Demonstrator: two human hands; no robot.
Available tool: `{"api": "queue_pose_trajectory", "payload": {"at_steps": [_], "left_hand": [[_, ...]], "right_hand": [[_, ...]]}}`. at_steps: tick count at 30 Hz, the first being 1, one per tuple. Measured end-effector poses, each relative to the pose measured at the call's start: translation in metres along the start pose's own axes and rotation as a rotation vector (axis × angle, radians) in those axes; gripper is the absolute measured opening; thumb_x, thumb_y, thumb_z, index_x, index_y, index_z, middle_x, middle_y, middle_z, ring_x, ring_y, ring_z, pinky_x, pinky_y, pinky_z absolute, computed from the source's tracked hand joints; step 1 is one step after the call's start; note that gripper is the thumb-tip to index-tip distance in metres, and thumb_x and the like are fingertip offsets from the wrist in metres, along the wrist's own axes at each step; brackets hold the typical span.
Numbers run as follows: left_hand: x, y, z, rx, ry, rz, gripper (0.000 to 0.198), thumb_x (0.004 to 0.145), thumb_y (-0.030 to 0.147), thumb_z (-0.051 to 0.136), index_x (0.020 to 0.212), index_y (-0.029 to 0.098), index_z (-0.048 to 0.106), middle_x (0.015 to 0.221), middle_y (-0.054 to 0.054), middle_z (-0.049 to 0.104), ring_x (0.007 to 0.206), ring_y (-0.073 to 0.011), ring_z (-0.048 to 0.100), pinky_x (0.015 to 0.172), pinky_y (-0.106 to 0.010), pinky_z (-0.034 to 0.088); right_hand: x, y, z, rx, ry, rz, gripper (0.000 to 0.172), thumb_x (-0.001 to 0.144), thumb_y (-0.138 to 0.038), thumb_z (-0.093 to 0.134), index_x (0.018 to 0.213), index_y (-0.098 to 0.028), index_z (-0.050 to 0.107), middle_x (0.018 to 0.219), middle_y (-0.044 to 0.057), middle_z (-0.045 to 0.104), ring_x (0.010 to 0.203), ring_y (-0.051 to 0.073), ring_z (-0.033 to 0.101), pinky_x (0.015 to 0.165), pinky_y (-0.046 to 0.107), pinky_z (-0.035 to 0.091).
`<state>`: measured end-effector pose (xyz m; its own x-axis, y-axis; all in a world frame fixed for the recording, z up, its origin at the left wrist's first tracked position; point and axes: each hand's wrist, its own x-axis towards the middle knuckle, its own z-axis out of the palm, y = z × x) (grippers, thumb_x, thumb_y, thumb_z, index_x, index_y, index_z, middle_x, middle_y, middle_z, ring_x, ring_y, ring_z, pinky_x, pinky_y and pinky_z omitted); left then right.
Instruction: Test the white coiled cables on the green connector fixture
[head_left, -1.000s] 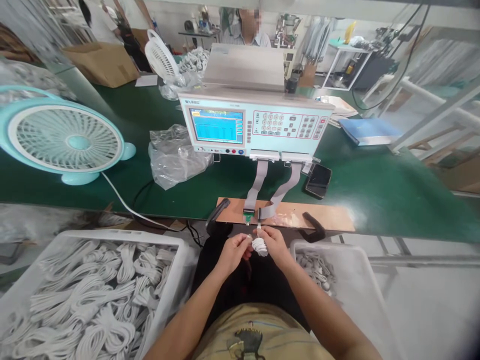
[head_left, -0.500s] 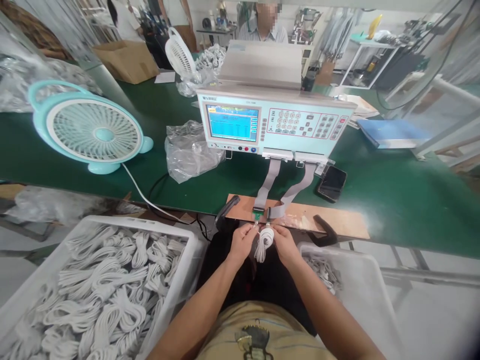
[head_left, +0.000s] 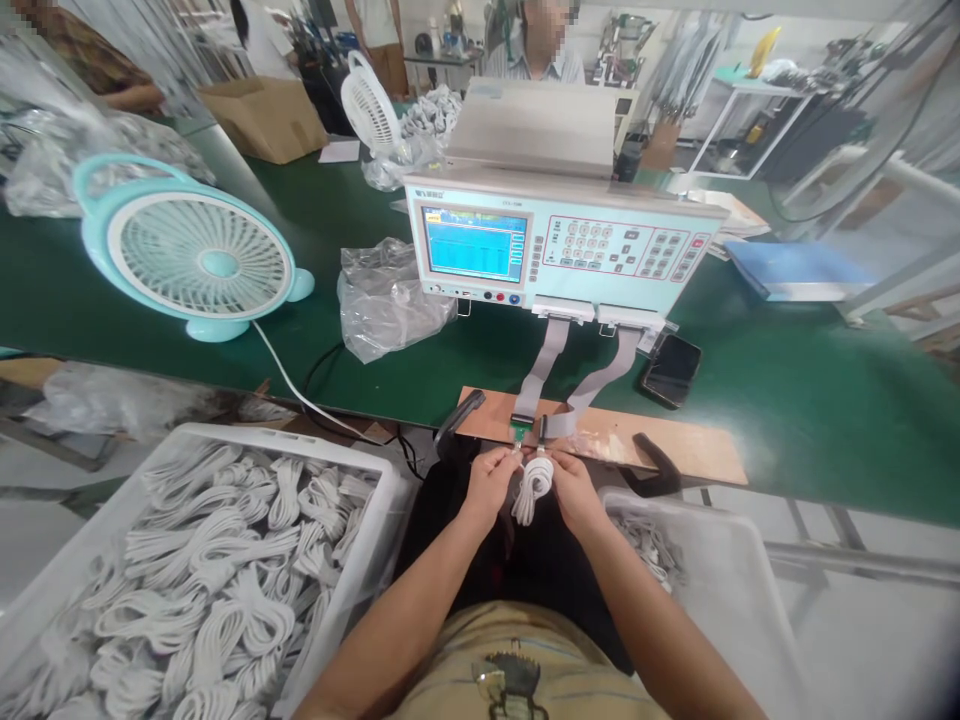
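Note:
A coiled white cable (head_left: 531,486) hangs between my two hands at the table's front edge. My left hand (head_left: 489,482) pinches one plug end and my right hand (head_left: 572,487) pinches the other. Both ends sit right at the small connectors (head_left: 529,431) on a brown board (head_left: 660,446). Two grey ribbon cables (head_left: 544,362) run from those connectors up to a pale blue tester (head_left: 559,245) with a lit screen and a keypad.
A white bin (head_left: 217,570) full of coiled white cables stands at my left; another white bin (head_left: 720,585) with a few cables at my right. On the green table are a turquoise fan (head_left: 196,262), a plastic bag (head_left: 386,300) and a phone (head_left: 670,369). A person sits behind the tester.
My hands have carried the coiled cable up from my lap to the connectors on the board, and the coil now hangs down between them. The view has shifted left.

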<state>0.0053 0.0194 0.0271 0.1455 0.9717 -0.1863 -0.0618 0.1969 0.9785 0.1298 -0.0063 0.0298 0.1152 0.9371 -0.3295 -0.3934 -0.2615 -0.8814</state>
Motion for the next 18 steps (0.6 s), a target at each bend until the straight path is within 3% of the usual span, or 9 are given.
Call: {"api": "queue_pose_trajectory", "payload": {"at_steps": [5, 14, 16, 18], "left_hand": [[-0.005, -0.008, 0.004, -0.101, 0.022, -0.021, 0.03, 0.075, 0.04, 0.054, 0.059, 0.014, 0.057, 0.058, 0.0, 0.054, 0.056, -0.011, 0.048, 0.059, -0.023, 0.039], [-0.002, -0.016, 0.008, 0.038, 0.069, 0.017, 0.034, 0.075, 0.042, 0.052, 0.054, 0.015, 0.053, 0.051, 0.002, 0.047, 0.052, -0.0103, 0.044, 0.054, -0.022, 0.037], [-0.007, -0.007, -0.004, 0.163, 0.047, 0.09, 0.033, 0.075, 0.04, 0.052, 0.054, 0.015, 0.054, 0.052, 0.002, 0.049, 0.055, -0.0113, 0.046, 0.056, -0.023, 0.038], [-0.013, 0.007, -0.03, 0.294, 0.011, 0.206, 0.029, 0.077, 0.039, 0.053, 0.059, 0.016, 0.057, 0.062, -0.001, 0.056, 0.064, -0.0133, 0.051, 0.065, -0.024, 0.039]], "right_hand": [[-0.001, 0.0, 0.0, 0.002, -0.001, -0.002, 0.023, 0.066, -0.037, 0.068, 0.074, -0.016, 0.07, 0.066, 0.003, 0.067, 0.059, 0.015, 0.055, 0.059, 0.026, 0.04], [0.0, 0.003, -0.001, 0.006, 0.037, 0.018, 0.021, 0.06, -0.034, 0.073, 0.072, -0.017, 0.07, 0.063, 0.001, 0.067, 0.057, 0.014, 0.056, 0.058, 0.025, 0.041], [0.0, 0.004, -0.002, -0.006, 0.061, 0.013, 0.022, 0.057, -0.033, 0.075, 0.071, -0.017, 0.07, 0.065, 0.002, 0.068, 0.061, 0.015, 0.058, 0.06, 0.026, 0.043], [0.002, 0.004, -0.002, -0.031, 0.078, 0.019, 0.024, 0.056, -0.034, 0.075, 0.072, -0.017, 0.07, 0.068, 0.004, 0.068, 0.064, 0.016, 0.059, 0.061, 0.027, 0.044]]}}
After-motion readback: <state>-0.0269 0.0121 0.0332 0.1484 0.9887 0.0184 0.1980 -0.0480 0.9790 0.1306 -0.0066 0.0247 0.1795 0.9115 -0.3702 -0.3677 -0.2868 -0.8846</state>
